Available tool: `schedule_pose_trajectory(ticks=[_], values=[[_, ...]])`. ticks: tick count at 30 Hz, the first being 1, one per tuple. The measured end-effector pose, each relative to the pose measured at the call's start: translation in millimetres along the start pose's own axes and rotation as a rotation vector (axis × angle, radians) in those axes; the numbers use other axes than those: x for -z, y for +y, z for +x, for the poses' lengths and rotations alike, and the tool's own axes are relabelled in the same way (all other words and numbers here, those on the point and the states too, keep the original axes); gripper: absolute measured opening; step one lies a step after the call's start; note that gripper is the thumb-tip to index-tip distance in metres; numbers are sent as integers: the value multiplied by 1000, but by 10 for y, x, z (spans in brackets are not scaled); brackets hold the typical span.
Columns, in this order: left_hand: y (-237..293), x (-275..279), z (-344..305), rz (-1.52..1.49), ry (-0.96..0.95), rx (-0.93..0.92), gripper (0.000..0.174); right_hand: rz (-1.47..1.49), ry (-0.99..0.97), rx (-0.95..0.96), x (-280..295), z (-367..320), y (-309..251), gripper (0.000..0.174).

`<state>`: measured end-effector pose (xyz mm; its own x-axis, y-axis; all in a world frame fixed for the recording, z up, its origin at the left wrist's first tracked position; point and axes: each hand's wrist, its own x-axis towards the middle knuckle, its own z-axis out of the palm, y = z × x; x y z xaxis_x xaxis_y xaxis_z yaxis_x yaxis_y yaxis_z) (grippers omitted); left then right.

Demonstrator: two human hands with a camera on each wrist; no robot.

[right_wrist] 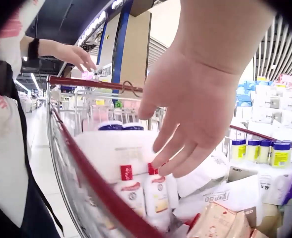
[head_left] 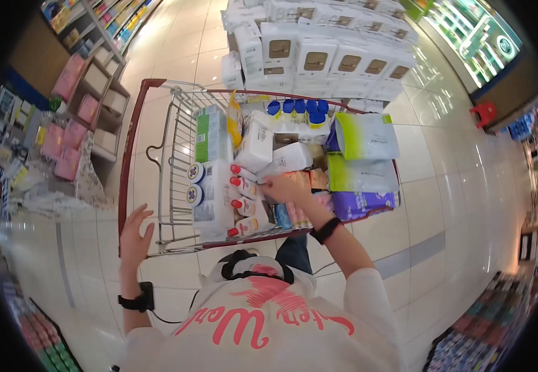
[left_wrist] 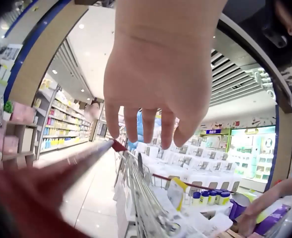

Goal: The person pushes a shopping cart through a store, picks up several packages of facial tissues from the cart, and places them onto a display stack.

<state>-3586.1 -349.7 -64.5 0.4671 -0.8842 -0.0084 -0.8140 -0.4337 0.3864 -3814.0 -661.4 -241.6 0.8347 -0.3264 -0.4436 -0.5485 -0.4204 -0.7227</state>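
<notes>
A shopping cart with a red rim [head_left: 133, 149] stands in front of me, loaded with goods. My left hand [head_left: 136, 239] hovers beside the cart's handle end, fingers spread and nothing in them. My right hand [head_left: 284, 188] reaches over the load, its fingers loosely bent downward beside white bottles with red caps [right_wrist: 156, 193]. In the right wrist view the fingertips overlap one red cap, and nothing shows in that hand. Around it lie white soft packs [head_left: 255, 142], a peach-coloured box pack [right_wrist: 213, 223] and blue-capped bottles [right_wrist: 280, 156].
Round blue-and-white lids [head_left: 195, 173] and a green-and-white pack [head_left: 207, 133] fill the cart's left side; green-and-grey bags [head_left: 368, 136] and a purple pack [head_left: 362, 204] lie right. Beyond stands a stack of white packs [head_left: 315, 59]. A red stool [head_left: 483, 115] and shelves flank the aisle.
</notes>
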Motion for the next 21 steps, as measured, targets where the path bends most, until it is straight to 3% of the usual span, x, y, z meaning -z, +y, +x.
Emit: schedule_pose_trajectory(ticks=[2,3,5,6,8,9,10,12,14,16,17,19,21], values=[[-6,-526,-79,-42,197,148,30,151,289,3,152,459,471,75],[104,-623,-117,-32,190,169,30,159,267,8,218,536,519,75],[353,-818,25,270,169,505,34,377,278,-186,524,802,513,98],[302,-863,25,280,175,516,34,380,267,-174,480,969,480,98],[227,-947,75,374,279,384,38,572,351,-341,159,1499,593,113],[218,-948,102,392,258,408,39,356,663,-314,-376,2078,950,119],[175,-972,134,394,271,419,39,352,659,-298,-335,2088,900,119],[90,-989,121,351,254,353,38,583,554,-493,-170,1945,689,113],[72,-958,178,359,266,340,38,605,529,-494,-75,1807,627,108],[126,-931,194,360,269,321,37,665,413,-404,188,1505,503,102],[154,-903,245,351,265,340,37,664,417,-408,212,1472,546,102],[123,-863,220,334,241,353,38,563,523,-169,71,1303,670,94],[16,-891,255,203,333,268,40,622,476,-202,-71,1115,775,90]])
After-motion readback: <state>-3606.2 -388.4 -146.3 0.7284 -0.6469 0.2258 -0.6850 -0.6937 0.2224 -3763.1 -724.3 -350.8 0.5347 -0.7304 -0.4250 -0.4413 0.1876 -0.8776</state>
